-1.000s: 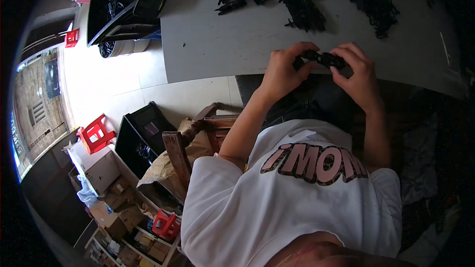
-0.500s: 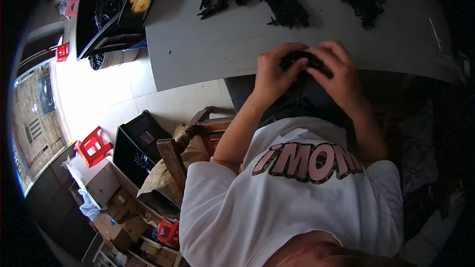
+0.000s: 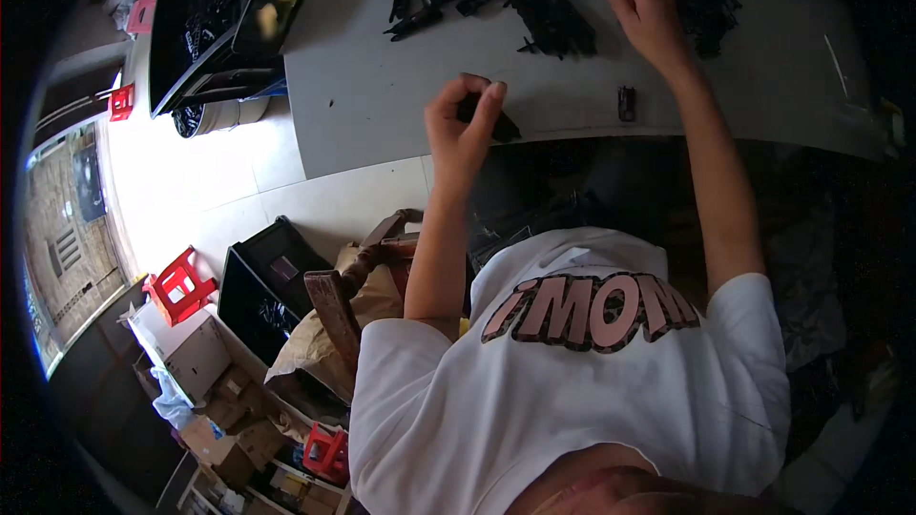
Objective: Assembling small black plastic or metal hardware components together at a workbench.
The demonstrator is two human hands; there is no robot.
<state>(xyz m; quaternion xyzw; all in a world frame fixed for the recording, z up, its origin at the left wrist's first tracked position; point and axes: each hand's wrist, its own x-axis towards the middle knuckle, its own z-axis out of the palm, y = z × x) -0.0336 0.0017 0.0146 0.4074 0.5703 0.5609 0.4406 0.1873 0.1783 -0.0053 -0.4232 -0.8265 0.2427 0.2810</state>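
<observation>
Near the front edge of the grey table (image 3: 382,105), my left hand (image 3: 456,129) is closed around a dark plastic part (image 3: 503,126). One end of that part sticks out beside the thumb; the rest is covered by my fingers. My right hand (image 3: 647,24) is stretched forward over the far side, its index finger and thumb apart. Its fingertips reach the edge of a heap of black plastic parts (image 3: 553,19), with no held piece visible. A small black piece (image 3: 626,103) lies alone on the table between my forearms, close to the front edge.
At the far left, a black crate (image 3: 196,72) holds many black parts, with a lit screen (image 3: 279,5) leaning at its edge. Another black crate (image 3: 277,262), a wooden chair (image 3: 334,310), a red stool (image 3: 179,286) and cardboard boxes (image 3: 224,420) stand lower left.
My hands have parted. The left moved leftward with the dark part, the right forward to the heap. The small black piece now shows on the table where my hands were close together.
</observation>
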